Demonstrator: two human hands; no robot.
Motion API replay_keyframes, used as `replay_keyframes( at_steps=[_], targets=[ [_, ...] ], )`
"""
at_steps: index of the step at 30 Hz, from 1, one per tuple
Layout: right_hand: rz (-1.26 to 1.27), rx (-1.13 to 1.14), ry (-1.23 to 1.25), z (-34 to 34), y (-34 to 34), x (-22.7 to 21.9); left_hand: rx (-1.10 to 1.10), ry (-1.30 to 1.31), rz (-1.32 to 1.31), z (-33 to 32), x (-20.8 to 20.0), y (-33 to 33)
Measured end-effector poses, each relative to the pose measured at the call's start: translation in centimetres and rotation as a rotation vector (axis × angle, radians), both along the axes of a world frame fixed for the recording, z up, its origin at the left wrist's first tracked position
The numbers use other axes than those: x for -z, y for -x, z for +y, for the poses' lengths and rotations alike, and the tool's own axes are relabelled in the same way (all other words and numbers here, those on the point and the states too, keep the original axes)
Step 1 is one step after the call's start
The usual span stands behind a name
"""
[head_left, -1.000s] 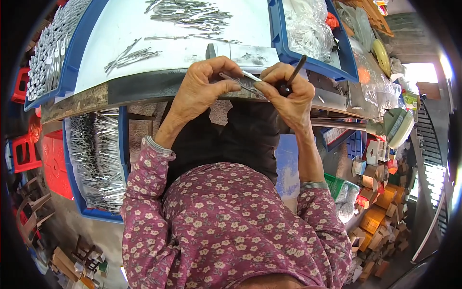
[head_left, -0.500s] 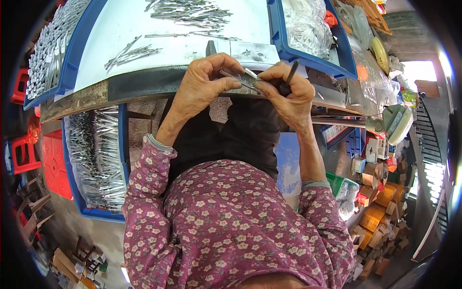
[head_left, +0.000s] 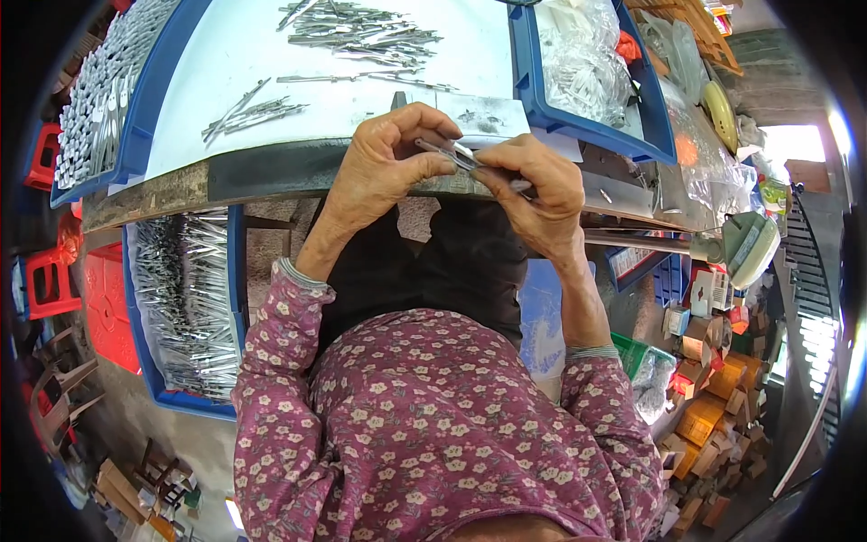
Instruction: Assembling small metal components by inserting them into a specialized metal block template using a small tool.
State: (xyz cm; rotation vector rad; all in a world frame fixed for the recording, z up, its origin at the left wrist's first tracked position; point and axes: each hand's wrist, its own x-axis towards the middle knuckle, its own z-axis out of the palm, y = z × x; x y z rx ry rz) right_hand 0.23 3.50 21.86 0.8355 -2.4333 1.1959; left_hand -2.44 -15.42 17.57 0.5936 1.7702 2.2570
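Note:
My left hand [head_left: 386,164] and my right hand [head_left: 540,188] meet over the table's near edge. Thumb and forefinger of each pinch a slim silver metal piece [head_left: 461,157], with a bright whitish part near the right fingertips. Its exact kind is too small to make out. A short bit of something grey [head_left: 520,185] shows under my curled right fingers; the rest of it is hidden. Beyond the hands, a small heap of slim metal pieces [head_left: 253,117] and a larger pile of metal pieces [head_left: 361,38] lie on the white tabletop [head_left: 199,68].
A blue tray [head_left: 135,135] of packed metal pieces stands at the left, and a blue tray [head_left: 591,126] with plastic bags at the right. Below the table's left side sits another blue bin [head_left: 237,307] of metal pieces. A lamp head [head_left: 751,248] juts out at the right.
The dark-handled tool that stuck up from my right hand no longer shows there. My right fingers have curled over further and shifted slightly left; the left hand keeps its pinch.

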Motion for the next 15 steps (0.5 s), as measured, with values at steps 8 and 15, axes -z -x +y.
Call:
replay_keyframes(
  at_steps=[8,15],
  targets=[
    [0.208,0.01,-0.147,-0.42,0.11,0.26,-0.003,0.015,0.034,0.26,-0.18,0.07],
    [0.165,-0.003,-0.227,0.17,0.04,0.02,-0.024,-0.024,0.058,0.4,-0.02,-0.01]
  ],
)
